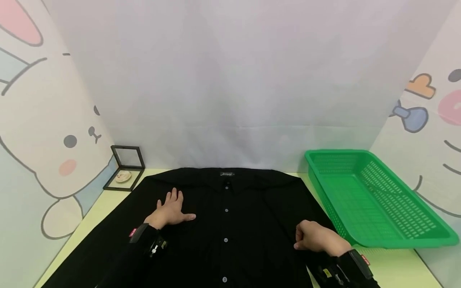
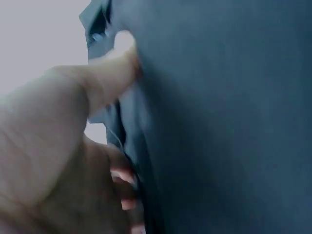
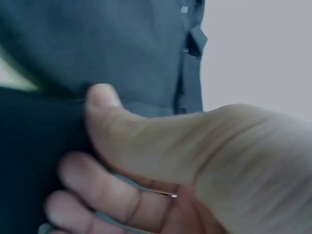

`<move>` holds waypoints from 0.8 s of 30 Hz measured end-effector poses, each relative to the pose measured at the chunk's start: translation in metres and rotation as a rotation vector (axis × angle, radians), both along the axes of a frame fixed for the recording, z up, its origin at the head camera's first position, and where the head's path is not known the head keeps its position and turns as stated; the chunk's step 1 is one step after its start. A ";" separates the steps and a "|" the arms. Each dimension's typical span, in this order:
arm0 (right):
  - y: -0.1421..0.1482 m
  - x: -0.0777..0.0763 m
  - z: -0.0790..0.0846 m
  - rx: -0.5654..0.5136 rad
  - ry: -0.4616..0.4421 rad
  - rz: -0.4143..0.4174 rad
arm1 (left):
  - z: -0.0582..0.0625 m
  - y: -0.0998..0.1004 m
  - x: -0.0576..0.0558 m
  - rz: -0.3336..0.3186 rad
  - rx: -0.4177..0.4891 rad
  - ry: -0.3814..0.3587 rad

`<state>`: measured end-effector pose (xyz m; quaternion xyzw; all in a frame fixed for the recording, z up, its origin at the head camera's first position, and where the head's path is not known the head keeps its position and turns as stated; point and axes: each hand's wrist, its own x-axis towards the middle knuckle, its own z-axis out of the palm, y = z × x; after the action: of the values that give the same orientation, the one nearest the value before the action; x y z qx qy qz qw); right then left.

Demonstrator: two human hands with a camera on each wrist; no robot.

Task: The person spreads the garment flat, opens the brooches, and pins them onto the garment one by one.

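Note:
A black button-up shirt lies spread front side up, its collar toward the back wall and a column of pale buttons down the middle. My left hand rests on its left chest area, fingers spread and thumb pointing toward the buttons. In the left wrist view the thumb lies over the dark cloth. On the right, my right hand pinches the shirt near where sleeve and body meet, its fingers curled. The right wrist view shows the thumb on the cloth; the index fingertip is mostly hidden behind it.
At the right stands a green plastic basket with perforated sides, close beside the shirt's sleeve. A black hinged frame holding a small pale round item stands at the back left. Pale yellow tabletop shows around the shirt; printed curtains enclose it.

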<state>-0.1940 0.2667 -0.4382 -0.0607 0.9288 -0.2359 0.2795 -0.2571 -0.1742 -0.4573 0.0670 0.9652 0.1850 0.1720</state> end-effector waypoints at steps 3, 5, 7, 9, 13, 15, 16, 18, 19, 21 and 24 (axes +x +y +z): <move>-0.005 -0.003 0.006 -0.018 0.043 -0.006 | 0.000 0.007 0.008 0.031 0.007 0.036; -0.010 -0.005 0.010 -0.051 0.095 -0.005 | -0.001 0.011 0.014 0.041 0.025 0.069; -0.016 -0.004 0.012 -0.091 0.157 -0.006 | -0.001 0.016 0.020 0.037 0.050 0.110; -0.023 -0.003 0.012 -0.127 0.224 -0.002 | -0.001 0.021 0.025 0.028 0.067 0.156; -0.037 0.001 0.012 -0.157 0.365 -0.002 | 0.005 0.032 0.038 0.025 0.083 0.221; -0.045 0.003 0.013 -0.138 0.446 -0.012 | 0.009 0.038 0.045 0.027 0.076 0.251; -0.050 0.004 0.014 -0.126 0.491 -0.016 | 0.011 0.041 0.049 0.029 0.072 0.272; -0.059 0.007 0.015 -0.087 0.603 -0.027 | 0.014 0.047 0.056 0.024 0.058 0.324; -0.063 0.009 0.015 -0.064 0.663 -0.032 | 0.015 0.049 0.059 0.018 0.043 0.349; -0.072 0.014 0.015 -0.027 0.785 -0.033 | 0.016 0.054 0.068 0.009 0.019 0.399; -0.082 0.019 0.013 0.005 0.944 -0.034 | 0.018 0.061 0.080 0.006 -0.007 0.443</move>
<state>-0.1749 0.1846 -0.4248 -0.1452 0.9557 -0.1848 -0.1770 -0.1771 -0.1137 -0.4397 0.1023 0.9803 0.1631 -0.0446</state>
